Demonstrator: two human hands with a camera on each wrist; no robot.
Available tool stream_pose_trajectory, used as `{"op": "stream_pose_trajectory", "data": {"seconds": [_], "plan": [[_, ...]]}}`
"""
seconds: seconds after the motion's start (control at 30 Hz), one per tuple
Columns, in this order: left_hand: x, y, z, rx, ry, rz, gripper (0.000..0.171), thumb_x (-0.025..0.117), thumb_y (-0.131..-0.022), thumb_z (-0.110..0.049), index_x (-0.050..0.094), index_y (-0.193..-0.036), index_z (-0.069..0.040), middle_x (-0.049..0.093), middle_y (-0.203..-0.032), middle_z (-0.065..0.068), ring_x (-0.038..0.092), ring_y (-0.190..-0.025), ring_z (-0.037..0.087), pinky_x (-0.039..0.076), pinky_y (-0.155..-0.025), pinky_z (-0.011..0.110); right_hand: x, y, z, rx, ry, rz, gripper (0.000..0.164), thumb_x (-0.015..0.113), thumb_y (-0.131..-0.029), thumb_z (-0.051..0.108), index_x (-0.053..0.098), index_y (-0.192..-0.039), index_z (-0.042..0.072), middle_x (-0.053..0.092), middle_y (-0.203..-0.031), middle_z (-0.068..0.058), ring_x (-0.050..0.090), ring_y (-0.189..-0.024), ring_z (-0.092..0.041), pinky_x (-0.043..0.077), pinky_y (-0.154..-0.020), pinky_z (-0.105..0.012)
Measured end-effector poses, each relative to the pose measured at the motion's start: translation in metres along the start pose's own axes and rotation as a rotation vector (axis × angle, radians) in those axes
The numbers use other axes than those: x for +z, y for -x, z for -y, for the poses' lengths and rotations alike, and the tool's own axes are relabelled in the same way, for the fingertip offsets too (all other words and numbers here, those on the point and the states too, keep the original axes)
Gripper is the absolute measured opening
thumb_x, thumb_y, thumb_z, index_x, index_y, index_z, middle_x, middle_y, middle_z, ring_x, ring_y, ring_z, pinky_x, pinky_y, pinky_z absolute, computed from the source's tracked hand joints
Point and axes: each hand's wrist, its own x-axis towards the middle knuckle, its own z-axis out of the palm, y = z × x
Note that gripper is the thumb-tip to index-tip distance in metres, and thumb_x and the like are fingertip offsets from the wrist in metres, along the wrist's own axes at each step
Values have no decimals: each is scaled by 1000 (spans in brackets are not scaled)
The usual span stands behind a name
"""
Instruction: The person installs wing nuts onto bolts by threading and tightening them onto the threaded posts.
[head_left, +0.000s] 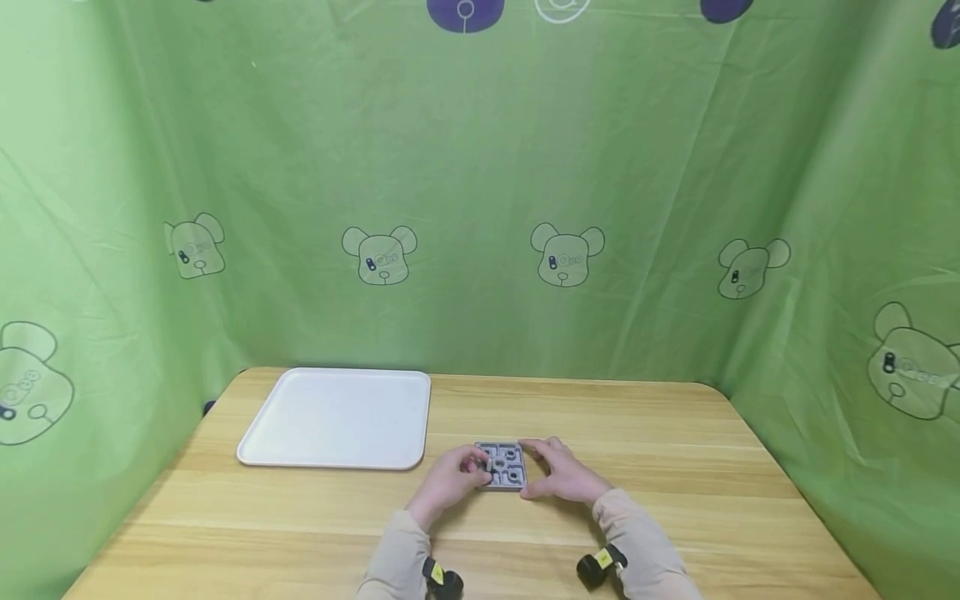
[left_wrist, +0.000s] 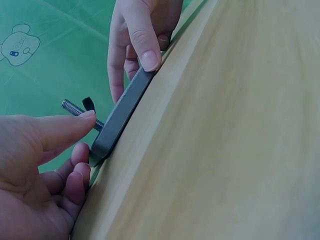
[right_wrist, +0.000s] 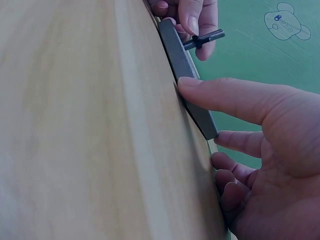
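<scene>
A square grey metal plate [head_left: 511,467] with slots and a central hole lies flat on the wooden table. From its left part rises a threaded stud [left_wrist: 73,107], carrying a small black nut with wing-like tips [right_wrist: 198,42]. My left hand [head_left: 452,476] pinches this nut between thumb and fingertips, low on the stud. On the opposite side my right hand [head_left: 564,472] grips the plate, thumb on the near edge and fingers at the far right corner. In the right wrist view the plate [right_wrist: 181,62] shows edge-on.
A white rectangular tray [head_left: 337,417] lies at the back left of the wooden table [head_left: 510,567]. Green curtains [head_left: 480,317] with bear-head prints enclose the table's back and sides. Black wrist cameras [head_left: 596,569] are strapped over both sleeves.
</scene>
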Motion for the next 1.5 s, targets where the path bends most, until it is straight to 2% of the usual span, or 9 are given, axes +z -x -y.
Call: {"op": "stream_pose_trajectory", "data": {"seconds": [0.17, 0.4, 0.83, 1.5], "plan": [[-3, 1, 0, -16, 48, -13, 26, 73, -82, -12, 65, -106, -5, 58, -80, 1, 50, -71, 11, 41, -63, 22, 0, 1, 2, 5, -3, -3, 86, 83, -69, 32, 45, -143, 8, 49, -116, -14, 48, -109, -26, 41, -97, -57], [-6, 2, 2, -57, 105, -9, 21, 74, -80, -9, 60, -94, -3, 59, -82, 3, 52, -73, 13, 44, -63, 21, 0, 1, 4, 5, -15, -9, 87, 83, -68, 30, 45, -143, 7, 49, -117, -14, 49, -110, -27, 40, -99, -59], [-4, 1, 1, -62, 86, -5, 17, 75, -78, -9, 63, -90, -7, 59, -81, 1, 52, -74, 14, 43, -65, 24, 0, 2, 2, 1, -10, -9, 87, 83, -68, 30, 44, -143, 7, 49, -118, -15, 49, -110, -28, 39, -100, -60], [-2, 3, -4, -9, 15, -21, 18, 75, -78, -8, 66, -94, -6, 57, -79, 1, 49, -71, 13, 39, -64, 22, 0, 1, 2, 1, -15, -3, 87, 82, -69, 31, 44, -143, 7, 49, -119, -15, 49, -112, -29, 39, -100, -60]]}}
